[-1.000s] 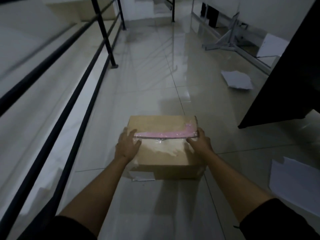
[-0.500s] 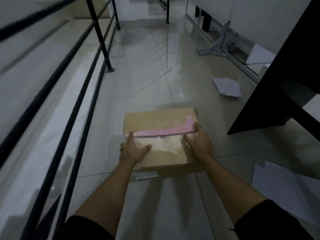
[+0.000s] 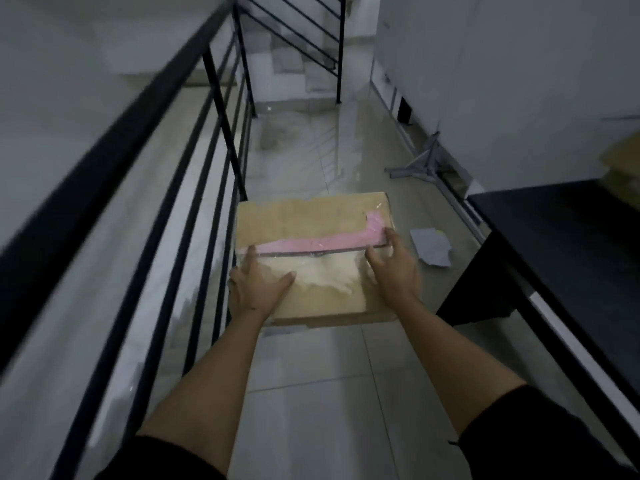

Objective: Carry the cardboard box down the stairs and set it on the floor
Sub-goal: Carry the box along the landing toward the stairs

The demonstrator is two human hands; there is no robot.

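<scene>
Glossy tiled floor [image 3: 311, 403], torn paper sheet [image 3: 431, 246], metal stand [image 3: 420, 164]

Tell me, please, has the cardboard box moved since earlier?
Yes. The cardboard box went forward: its far edge now reaches the foot of the railing post, formerly well beyond it.

We see the cardboard box [image 3: 311, 258] held between both hands over the tiled floor [image 3: 311, 393]. Our left hand [image 3: 258, 289] lies flat on its top near corner, thumb spread; our right hand [image 3: 393, 268] grips the right edge beside the pink tape [image 3: 322, 243]. A black railing [image 3: 145, 209] runs just left; a dark table [image 3: 554, 230] stands right.
</scene>
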